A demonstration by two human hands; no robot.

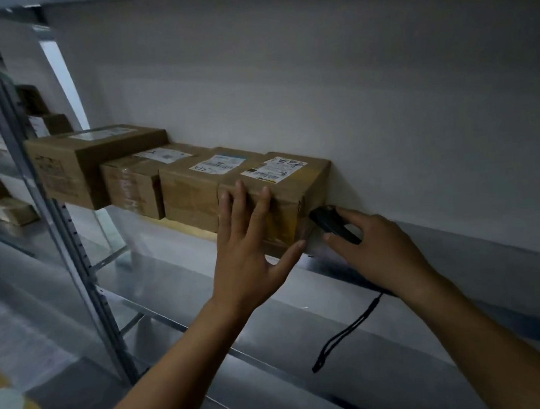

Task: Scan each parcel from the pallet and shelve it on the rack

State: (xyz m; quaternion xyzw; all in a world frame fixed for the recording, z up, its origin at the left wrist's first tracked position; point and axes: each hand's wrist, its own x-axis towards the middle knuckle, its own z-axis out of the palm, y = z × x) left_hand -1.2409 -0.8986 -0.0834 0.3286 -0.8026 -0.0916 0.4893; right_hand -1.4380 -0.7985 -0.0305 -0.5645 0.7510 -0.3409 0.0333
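Note:
A brown cardboard parcel (288, 192) with a white label on top sits at the right end of a row on the metal rack shelf (179, 284). My left hand (249, 252) presses flat against its front face, fingers straight and spread, thumb near its lower right corner. My right hand (380, 245) holds a small black scanner (334, 224) just right of the parcel, close to its right side. A black wrist cord (347, 331) hangs from under that hand.
Three more labelled parcels (130, 180) line the shelf to the left, against the white wall (319, 92). A grey rack upright (74, 246) stands at left, with further boxes (9, 211) on the neighbouring bay. Bare shelf (453, 257) runs right of the scanner.

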